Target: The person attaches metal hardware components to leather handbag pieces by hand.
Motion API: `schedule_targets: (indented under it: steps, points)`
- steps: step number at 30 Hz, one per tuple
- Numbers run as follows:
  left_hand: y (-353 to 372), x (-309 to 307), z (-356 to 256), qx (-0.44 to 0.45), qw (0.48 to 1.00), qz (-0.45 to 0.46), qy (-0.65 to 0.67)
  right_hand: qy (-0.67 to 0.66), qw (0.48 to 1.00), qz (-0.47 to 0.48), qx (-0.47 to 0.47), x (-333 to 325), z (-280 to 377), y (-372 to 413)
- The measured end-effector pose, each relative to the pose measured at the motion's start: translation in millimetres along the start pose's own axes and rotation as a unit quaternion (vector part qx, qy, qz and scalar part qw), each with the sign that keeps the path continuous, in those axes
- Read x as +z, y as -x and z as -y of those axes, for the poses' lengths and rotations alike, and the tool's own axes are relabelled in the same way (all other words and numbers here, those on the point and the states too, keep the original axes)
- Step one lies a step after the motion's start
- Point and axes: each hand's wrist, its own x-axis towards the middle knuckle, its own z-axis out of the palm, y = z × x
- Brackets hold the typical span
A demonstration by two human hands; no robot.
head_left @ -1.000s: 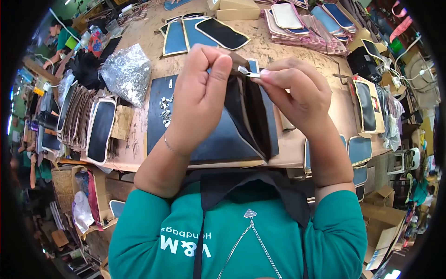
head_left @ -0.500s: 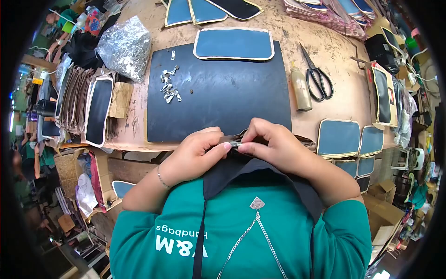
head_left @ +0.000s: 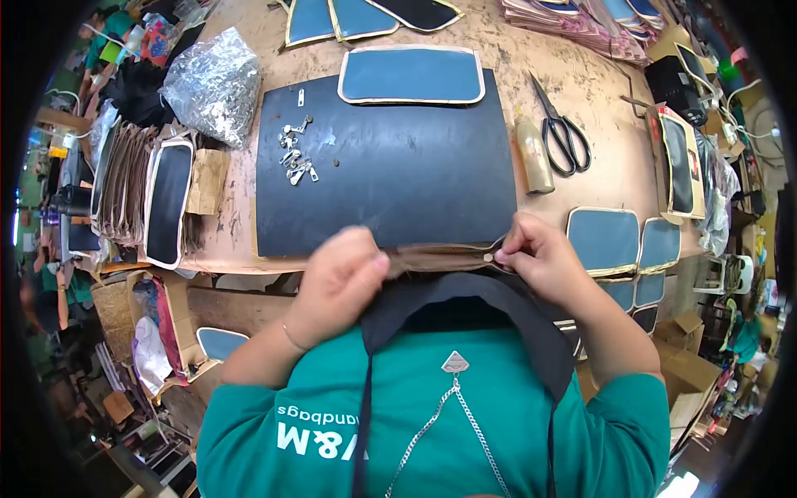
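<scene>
A brown zipper strip (head_left: 440, 256) stretches between my hands, just past the near edge of the table. My left hand (head_left: 339, 278), smeared a little by motion, is closed at the strip's left end. At the other end my right hand (head_left: 535, 257) pinches the strip, and a small shiny metal piece shows beside its fingertips, probably a zipper slider. Beyond the hands lies a black mat (head_left: 398, 166), with several loose metal zipper pulls (head_left: 296, 151) on its left side. A blue panel with cream edging (head_left: 411, 75) rests along the mat's far edge.
Right of the mat are a bottle (head_left: 534, 158) and black-handled scissors (head_left: 565, 137). A clear plastic bag (head_left: 214, 87) and a wooden block (head_left: 207, 181) stand at the left, beside stacked panels (head_left: 170, 199). More blue panels (head_left: 602, 236) lie at the right edge.
My hands have moved apart from their meeting point, left hand to the left and right hand to the right. The brown strip between them is now exposed and drawn out.
</scene>
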Motion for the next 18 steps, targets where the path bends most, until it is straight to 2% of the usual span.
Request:
schedule_targets:
  steps: [2, 3, 6, 7, 10, 12, 13, 14, 15, 16, 17, 18]
  points:
    - [-7, 4, 10, -0.017, 0.995, -0.091, 0.020, -0.015, 0.998, -0.014, 0.051, 2, 26, 7]
    - [-12, 9, 10, -0.092, 0.983, -0.131, 0.092, -0.021, 0.997, -0.024, 0.070, 5, 36, 5]
    - [-34, 32, 44, 0.032, 0.972, -0.190, 0.137, -0.156, 0.984, -0.031, 0.076, 22, 42, -6]
    - [-44, 32, 47, 0.045, 0.974, -0.203, 0.086, -0.184, 0.983, -0.006, 0.004, 28, 30, -10]
    - [-81, 15, 35, 0.068, 0.964, -0.233, -0.109, -0.321, 0.947, 0.023, 0.013, 48, 41, -16]
    - [-102, -9, 25, 0.028, 0.972, -0.173, -0.156, -0.363, 0.924, 0.115, 0.031, 54, 46, -22]
    - [-114, -16, 20, 0.110, 0.951, -0.210, -0.199, -0.375, 0.911, 0.166, 0.043, 50, 50, -23]
    - [-127, -26, 25, 0.128, 0.970, -0.179, -0.101, -0.385, 0.895, 0.216, 0.056, 44, 56, -26]
    - [-134, -38, 18, 0.079, 0.988, -0.136, -0.001, -0.333, 0.918, 0.211, 0.051, 27, 65, -28]
    - [-144, -46, 19, 0.091, 0.985, -0.092, 0.113, -0.278, 0.937, 0.207, 0.047, 3, 70, -32]
    - [-154, -54, 21, 0.095, 0.968, -0.049, 0.227, -0.226, 0.967, 0.115, -0.036, -12, 56, -44]
    - [-160, -65, 26, 0.113, 0.959, 0.013, 0.259, -0.111, 0.987, -0.022, -0.111, -34, 40, -59]
